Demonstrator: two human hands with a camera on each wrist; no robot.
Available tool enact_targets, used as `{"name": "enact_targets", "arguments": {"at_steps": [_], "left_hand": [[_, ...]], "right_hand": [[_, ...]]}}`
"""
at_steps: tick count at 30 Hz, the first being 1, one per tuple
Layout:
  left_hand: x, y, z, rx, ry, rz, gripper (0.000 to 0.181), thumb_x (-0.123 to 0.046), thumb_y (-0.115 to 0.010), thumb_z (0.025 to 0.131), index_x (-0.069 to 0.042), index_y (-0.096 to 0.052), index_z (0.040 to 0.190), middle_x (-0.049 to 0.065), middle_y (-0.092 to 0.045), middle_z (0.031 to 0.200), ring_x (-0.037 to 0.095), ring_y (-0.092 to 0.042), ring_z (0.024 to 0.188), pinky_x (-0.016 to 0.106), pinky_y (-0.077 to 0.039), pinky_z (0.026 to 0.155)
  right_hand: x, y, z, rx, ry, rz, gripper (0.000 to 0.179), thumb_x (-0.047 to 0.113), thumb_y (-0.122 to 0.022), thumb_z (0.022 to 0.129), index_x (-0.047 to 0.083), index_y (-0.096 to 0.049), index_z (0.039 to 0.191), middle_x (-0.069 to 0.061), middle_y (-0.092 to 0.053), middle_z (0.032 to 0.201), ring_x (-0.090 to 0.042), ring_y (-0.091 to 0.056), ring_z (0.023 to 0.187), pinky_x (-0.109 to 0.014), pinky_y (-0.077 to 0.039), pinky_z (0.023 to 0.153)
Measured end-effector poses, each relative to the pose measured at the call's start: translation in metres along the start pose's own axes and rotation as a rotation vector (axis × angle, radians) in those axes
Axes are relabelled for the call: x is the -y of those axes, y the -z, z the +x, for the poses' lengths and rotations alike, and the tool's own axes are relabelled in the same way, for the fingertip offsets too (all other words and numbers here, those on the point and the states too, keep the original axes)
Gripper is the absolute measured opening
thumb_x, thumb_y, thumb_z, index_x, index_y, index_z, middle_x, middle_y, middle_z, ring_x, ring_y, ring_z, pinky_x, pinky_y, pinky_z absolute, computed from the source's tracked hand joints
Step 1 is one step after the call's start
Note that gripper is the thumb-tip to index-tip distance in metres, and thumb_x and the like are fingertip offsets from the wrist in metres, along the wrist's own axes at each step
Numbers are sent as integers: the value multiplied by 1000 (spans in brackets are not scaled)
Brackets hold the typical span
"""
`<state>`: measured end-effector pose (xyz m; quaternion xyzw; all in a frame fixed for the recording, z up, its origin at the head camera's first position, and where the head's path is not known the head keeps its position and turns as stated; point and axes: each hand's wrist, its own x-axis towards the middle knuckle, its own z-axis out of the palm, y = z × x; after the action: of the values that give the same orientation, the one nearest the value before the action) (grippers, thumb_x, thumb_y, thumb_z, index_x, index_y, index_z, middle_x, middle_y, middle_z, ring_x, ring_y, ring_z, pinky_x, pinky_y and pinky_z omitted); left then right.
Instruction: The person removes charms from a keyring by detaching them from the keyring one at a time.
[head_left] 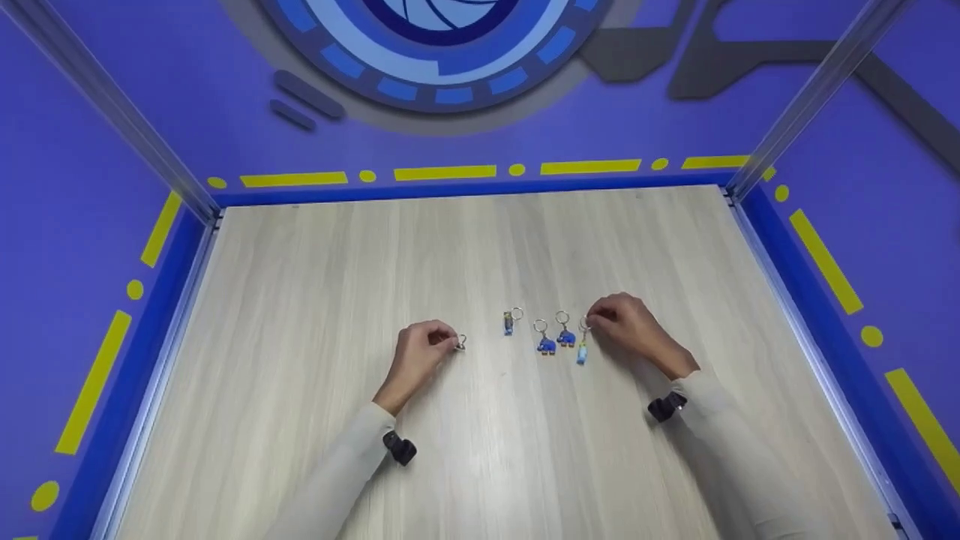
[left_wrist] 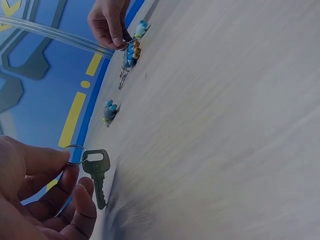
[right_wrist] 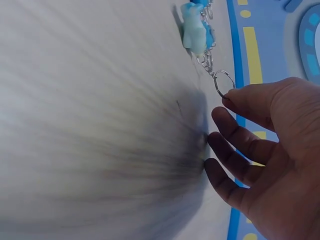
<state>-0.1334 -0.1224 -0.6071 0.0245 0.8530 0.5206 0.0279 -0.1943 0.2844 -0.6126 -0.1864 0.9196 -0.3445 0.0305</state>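
Between thumb and finger, my left hand pinches a metal ring with a key hanging from it, just above the table. My right hand pinches the split ring of a light-blue figure keychain, whose figure lies on the tabletop; its other fingers are spread apart in the right wrist view. Just left of it lie two blue elephant keychains, side by side with their rings away from me. Farther left, nearer my left hand, is another small figure keychain, its ring at the upper right.
The wood-grain table carries all the keychains near its middle. Blue walls with yellow markings enclose the back and both sides, and metal rails run along the side edges.
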Motion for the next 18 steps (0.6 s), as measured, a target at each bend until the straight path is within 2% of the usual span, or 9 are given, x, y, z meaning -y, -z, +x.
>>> {"name": "enact_targets", "arguments": {"at_steps": [9,18], "left_hand": [[-1,-8,12,-37,-11,30,4,-4,-81,98,-3,-81,94,2,-76,87,14,-65,80,29,-52,76],[-2,-11,22,-58,-26,51,5,-2,-81,96,-2,-81,91,5,-77,84,13,-65,76,31,-54,74]], "right_hand": [[1,-5,8,-9,-14,-59,6,4,-78,100,3,-84,102,-11,-78,101,-32,-66,101,-52,-52,92],[1,-6,11,-4,-24,-62,9,4,-75,101,2,-83,106,-12,-78,104,-32,-66,104,-53,-53,94]]}}
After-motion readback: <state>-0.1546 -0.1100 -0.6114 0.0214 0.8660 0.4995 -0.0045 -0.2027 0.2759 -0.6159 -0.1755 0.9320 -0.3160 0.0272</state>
